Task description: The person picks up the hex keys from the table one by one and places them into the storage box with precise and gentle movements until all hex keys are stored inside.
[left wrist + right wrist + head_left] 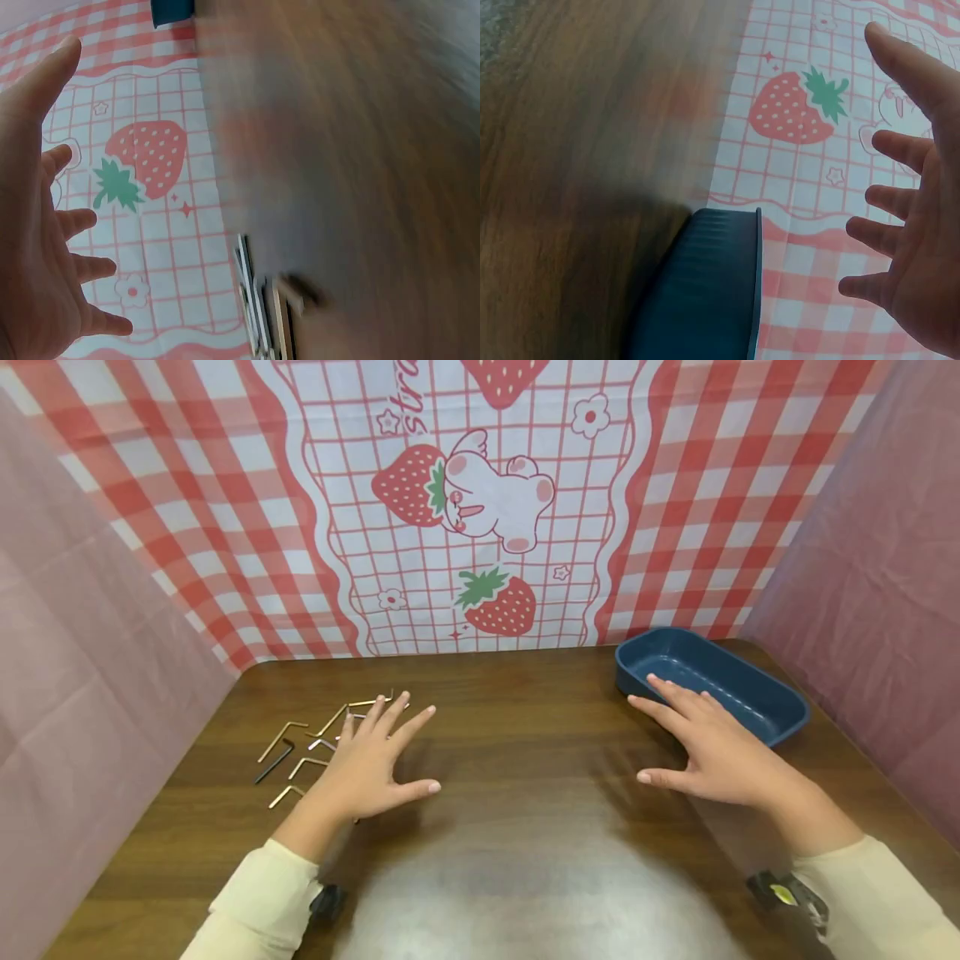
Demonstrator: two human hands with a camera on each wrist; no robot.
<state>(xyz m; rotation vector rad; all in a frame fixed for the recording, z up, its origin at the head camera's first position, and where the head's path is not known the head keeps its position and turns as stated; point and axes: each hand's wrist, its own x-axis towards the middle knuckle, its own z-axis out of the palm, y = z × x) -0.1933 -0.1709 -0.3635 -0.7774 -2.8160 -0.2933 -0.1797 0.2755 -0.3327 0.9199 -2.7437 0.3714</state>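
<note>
A bare left hand point(367, 768) hovers over a dark brown wood-grain surface point(517, 735), its grip spread wide, thumb well clear of the fingers, holding nothing. It is the nearer hand to a scatter of gold, silver and black L-shaped metal hex keys point(275, 762), which lies mostly to its left and is partly hidden behind it in the head view. The long arm of the black key, at the scatter's left edge, slants from near left to far right, roughly in line with the left forearm. Well apart, at right, an equally wide, empty right hand point(708, 747) overlaps the near edge of a dark blue, round-cornered oblong tray point(750, 681); no contact can be made out.
</note>
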